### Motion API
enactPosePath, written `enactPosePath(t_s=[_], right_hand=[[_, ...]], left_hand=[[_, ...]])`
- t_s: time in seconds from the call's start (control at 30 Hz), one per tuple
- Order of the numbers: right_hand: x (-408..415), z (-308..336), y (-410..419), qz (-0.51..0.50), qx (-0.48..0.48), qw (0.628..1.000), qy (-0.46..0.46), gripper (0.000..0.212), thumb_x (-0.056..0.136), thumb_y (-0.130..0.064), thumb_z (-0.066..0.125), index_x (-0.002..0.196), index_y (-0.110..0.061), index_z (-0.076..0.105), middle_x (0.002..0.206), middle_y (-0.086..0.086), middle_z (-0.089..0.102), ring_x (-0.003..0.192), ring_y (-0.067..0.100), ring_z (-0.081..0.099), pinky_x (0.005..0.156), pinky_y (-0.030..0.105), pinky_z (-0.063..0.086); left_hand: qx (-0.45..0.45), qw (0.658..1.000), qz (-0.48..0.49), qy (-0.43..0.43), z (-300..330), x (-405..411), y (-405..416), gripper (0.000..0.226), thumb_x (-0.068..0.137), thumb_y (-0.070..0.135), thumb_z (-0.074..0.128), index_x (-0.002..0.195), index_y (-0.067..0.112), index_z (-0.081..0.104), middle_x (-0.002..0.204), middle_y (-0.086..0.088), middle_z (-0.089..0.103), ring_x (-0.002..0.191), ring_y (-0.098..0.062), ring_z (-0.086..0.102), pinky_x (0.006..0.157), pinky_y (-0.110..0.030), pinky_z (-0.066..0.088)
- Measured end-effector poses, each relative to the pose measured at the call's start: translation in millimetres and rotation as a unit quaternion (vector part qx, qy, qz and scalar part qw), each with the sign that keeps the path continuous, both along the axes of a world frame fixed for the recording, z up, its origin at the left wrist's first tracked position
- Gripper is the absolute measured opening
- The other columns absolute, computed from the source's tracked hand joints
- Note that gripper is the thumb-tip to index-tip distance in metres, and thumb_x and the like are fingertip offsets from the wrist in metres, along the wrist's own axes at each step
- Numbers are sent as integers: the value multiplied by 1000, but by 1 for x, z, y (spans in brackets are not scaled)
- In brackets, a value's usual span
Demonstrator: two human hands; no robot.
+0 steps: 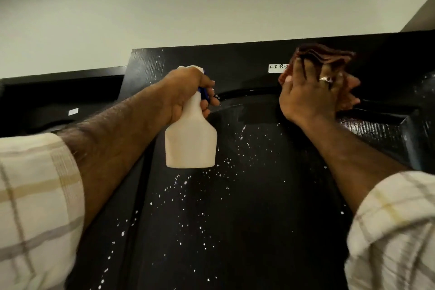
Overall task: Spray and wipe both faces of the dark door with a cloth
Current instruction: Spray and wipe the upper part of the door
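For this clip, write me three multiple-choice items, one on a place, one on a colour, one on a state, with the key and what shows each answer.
1. Where is the cloth pressed?
A. Near the door's top edge, beside a white label
B. Down among the lower droplets
C. On the ceiling

2. What colour is the body of the spray bottle?
A. Dark green
B. Off-white
C. Red

3. What is the state of the door below the bottle?
A. Dry and spotless
B. Covered with paper
C. Speckled with white droplets

Key: 1 A, the right hand holds the cloth high on the door by the label. 2 B, the body in the left hand is pale cream. 3 C, white specks are scattered over the dark panel.
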State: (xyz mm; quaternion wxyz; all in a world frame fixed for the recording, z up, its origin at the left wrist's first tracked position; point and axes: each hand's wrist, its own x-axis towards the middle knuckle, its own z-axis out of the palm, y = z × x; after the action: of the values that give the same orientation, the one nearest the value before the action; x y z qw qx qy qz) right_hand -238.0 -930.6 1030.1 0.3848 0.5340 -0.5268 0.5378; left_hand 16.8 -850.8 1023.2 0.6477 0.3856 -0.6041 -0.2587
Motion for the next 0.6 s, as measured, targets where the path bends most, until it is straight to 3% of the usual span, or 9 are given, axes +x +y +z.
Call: enactPosePath(t_s=[0.07, 0.17, 0.27, 0.37, 0.47, 0.53, 0.6], right_hand=[[22, 21, 3, 2, 11, 998, 59, 63, 113, -43, 24, 172, -27, 12, 180, 0, 12, 165, 40, 3, 131, 60, -7], [36, 34, 6, 5, 54, 973, 226, 61, 113, -47, 24, 172, -37, 12, 180, -8, 12, 166, 32, 4, 133, 53, -6], [-1, 29, 8, 48, 75, 939, 333, 66, 103, -58, 25, 167, -44, 26, 178, -13, 19, 166, 24, 7, 134, 51, 1], [-50, 40, 3, 0, 19, 968, 249, 70, 101, -59, 21, 167, -40, 30, 176, -5, 29, 163, 31, 21, 133, 53, 9], [-44, 63, 1, -39, 7, 995, 96, 67, 107, -53, 16, 171, -34, 17, 179, -3, 18, 163, 34, 15, 132, 56, 4], [-8, 74, 3, -26, 10, 997, 72, 64, 111, -48, 20, 172, -29, 14, 180, -1, 14, 164, 36, 11, 131, 58, 1], [30, 78, 2, -15, 6, 994, 112, 64, 111, -45, 23, 171, -26, 16, 178, 1, 18, 163, 37, 14, 131, 61, 2]], left_hand=[[-14, 1000, -1, 6, 6, 4, -1, 18, 98, 24, 64, 90, 9, 68, 94, -15, 77, 46, -11, 56, 53, -29, 56], [-26, 1000, 11, 11, 11, 7, -2, 17, 98, 24, 64, 91, 9, 68, 92, -13, 78, 47, -10, 57, 53, -28, 56], [-17, 1000, 19, 5, 16, 10, -8, 17, 98, 26, 65, 92, 11, 69, 93, -12, 79, 47, -10, 57, 52, -28, 56], [-15, 1000, 19, 5, 18, 16, -15, 18, 97, 27, 66, 90, 11, 70, 95, -13, 80, 47, -10, 57, 54, -30, 56], [-19, 1000, 23, -2, 21, 16, -15, 18, 97, 26, 66, 90, 10, 69, 97, -15, 80, 47, -11, 57, 55, -31, 56], [-30, 999, 33, 0, 25, 18, -12, 17, 97, 25, 65, 90, 10, 69, 94, -14, 79, 47, -11, 56, 54, -31, 55], [-42, 998, 39, 7, 28, 19, -9, 14, 96, 22, 65, 91, 10, 68, 93, -14, 78, 47, -11, 55, 53, -30, 55]])
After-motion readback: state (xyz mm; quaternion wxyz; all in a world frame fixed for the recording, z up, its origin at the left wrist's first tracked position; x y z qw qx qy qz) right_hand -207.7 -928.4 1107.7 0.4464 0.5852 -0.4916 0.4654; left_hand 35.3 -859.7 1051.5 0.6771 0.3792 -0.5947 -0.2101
